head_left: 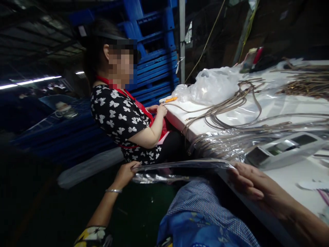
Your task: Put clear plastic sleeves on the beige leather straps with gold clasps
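A long, narrow clear plastic bag [180, 166] is stretched between my two hands, above my lap and beside the table edge. My left hand [125, 174], with a bangle on its wrist, pinches one end. At the other end, my right hand [248, 180] has its fingers curled round the plastic. Whether anything lies inside the bag is hard to make out. Just beyond my right hand, similar bagged brown cords [226, 140] lie on the white table [288, 178], near a grey device with dark panels [285, 149].
A co-worker [125, 116] sits at the table's far left corner, hands near an orange-handled tool [170, 100]. Loose brown cords [231, 106] and crumpled plastic [216, 85] lie on the table. More brown strips [308, 84] are heaped at the right. Blue pallets [156, 72] stand behind.
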A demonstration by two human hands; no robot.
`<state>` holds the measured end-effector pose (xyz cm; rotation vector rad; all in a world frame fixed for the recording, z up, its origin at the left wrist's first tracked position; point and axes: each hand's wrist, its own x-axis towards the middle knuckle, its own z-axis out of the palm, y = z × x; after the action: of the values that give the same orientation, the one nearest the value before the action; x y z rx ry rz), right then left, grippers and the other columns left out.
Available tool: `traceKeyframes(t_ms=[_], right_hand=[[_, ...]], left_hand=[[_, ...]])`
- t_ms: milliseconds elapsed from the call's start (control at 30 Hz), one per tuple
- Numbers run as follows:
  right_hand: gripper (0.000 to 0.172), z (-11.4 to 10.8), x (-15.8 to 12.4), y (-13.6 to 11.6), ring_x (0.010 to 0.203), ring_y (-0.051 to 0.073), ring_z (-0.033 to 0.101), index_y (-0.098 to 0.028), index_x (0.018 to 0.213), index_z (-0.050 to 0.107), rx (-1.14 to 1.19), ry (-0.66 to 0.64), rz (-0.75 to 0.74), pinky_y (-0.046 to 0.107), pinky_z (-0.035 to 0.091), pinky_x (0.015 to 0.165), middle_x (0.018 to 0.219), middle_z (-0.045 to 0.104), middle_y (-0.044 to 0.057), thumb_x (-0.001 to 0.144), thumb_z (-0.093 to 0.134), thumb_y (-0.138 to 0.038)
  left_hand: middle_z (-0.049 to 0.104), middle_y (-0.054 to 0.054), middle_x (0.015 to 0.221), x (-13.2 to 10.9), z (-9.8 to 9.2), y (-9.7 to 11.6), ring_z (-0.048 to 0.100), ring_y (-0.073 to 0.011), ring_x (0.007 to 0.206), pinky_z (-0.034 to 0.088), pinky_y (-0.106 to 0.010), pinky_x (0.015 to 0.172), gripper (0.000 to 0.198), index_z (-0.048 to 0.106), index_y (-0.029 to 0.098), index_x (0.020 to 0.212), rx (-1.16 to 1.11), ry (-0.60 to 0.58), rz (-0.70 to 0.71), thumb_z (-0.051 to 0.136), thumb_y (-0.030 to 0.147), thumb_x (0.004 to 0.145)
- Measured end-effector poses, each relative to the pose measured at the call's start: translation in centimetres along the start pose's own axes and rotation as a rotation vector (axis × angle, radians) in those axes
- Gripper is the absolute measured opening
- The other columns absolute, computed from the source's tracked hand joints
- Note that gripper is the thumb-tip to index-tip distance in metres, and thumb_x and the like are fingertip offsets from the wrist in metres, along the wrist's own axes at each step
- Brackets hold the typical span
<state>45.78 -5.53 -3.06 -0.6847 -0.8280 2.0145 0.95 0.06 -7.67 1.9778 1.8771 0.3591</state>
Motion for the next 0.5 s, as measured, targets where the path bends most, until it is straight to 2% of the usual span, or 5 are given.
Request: traceKeyframes(t_ms=[100, 167, 333, 433, 500], right_hand=[[0.014, 0.4, 0.2, -0.3, 0.044, 0.001, 0.017, -0.017, 0.086, 0.063, 0.072, -0.003, -0.056, 0.011, 0.022, 0.039, 0.064, 0.042, -0.006, 0.088, 0.064, -0.031], [0.014, 1.1, 0.6, -0.4, 0.046, 0.002, 0.019, -0.018, 0.096, 0.064, 0.06, -0.022, -0.063, 0.011, 0.024, 0.04, 0.069, 0.045, -0.005, 0.087, 0.066, -0.028], [0.016, 3.4, 2.2, 0.6, 0.046, 0.002, 0.026, -0.015, 0.097, 0.065, -0.078, -0.159, 0.039, 0.011, 0.021, 0.04, 0.065, 0.047, -0.004, 0.092, 0.059, -0.029], [0.024, 4.9, 2.0, 3.1, 0.044, 0.001, 0.034, -0.011, 0.091, 0.065, -0.112, -0.208, 0.017, 0.013, 0.026, 0.042, 0.06, 0.049, -0.004, 0.092, 0.06, -0.034], [0.032, 5.4, 1.9, 5.4, 0.044, 0.003, 0.042, -0.009, 0.085, 0.066, -0.078, -0.192, -0.021, 0.014, 0.033, 0.046, 0.057, 0.052, -0.003, 0.089, 0.062, -0.04]], left_hand=[[0.073, -0.006, 0.104, -2.2, -0.6, -3.7, 0.067, -0.024, 0.098, 0.047, -0.031, 0.087, 0.029, 0.069, 0.021, 0.107, 0.134, 0.054, -0.192, 0.048, 0.023, 0.087], [0.07, -0.009, 0.114, -3.5, 0.1, -3.0, 0.064, -0.029, 0.106, 0.046, -0.038, 0.092, 0.037, 0.064, 0.019, 0.118, 0.183, 0.052, -0.249, 0.057, 0.025, 0.083], [0.036, -0.009, 0.152, -4.1, 5.2, 8.4, 0.037, -0.0233, 0.138, 0.033, -0.039, 0.113, 0.081, 0.021, 0.023, 0.15, -0.123, 0.21, 0.162, 0.064, 0.029, 0.083], [0.054, -0.01, 0.138, -4.3, 8.6, 14.6, 0.049, -0.0225, 0.129, 0.039, -0.039, 0.11, 0.053, 0.04, 0.023, 0.142, -0.326, 0.23, 0.476, 0.053, 0.031, 0.091], [0.069, -0.009, 0.117, -4.2, 9.9, 15.5, 0.065, -0.0211, 0.107, 0.053, -0.033, 0.094, 0.036, 0.057, 0.022, 0.127, -0.441, 0.18, 0.585, 0.046, 0.03, 0.094]])
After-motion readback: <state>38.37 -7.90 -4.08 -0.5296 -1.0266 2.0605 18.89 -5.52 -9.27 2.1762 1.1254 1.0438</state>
